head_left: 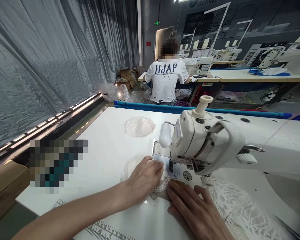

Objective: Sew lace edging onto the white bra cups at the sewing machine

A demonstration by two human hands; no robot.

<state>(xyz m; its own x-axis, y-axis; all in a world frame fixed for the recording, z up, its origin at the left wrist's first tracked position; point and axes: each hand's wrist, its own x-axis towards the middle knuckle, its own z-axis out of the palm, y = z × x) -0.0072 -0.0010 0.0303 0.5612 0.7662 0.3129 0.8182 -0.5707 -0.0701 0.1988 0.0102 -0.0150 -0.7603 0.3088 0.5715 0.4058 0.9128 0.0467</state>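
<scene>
My left hand [147,174] is closed, its fingers curled on a pale cup-shaped fabric piece [126,168] with a lace-trimmed edge. Its fingertips are just left of the presser foot [171,166] of a white sewing machine [190,133]. My right hand [193,206] lies with fingers stretched out on the machine bed, in front of the foot, and its fingertips touch the scalloped lace trim [162,186]. Part of the fabric is hidden under my left hand. Beyond it, a second pale fabric piece [140,126] lies flat on the white table [102,133].
White lace [250,206] is heaped right of my right hand, near a dark metal tool [290,228]. Ruler markings [102,230] run along the table's front. A cardboard box [7,186] stands at left. Ahead, a person in a white shirt [167,80] sits at another sewing table.
</scene>
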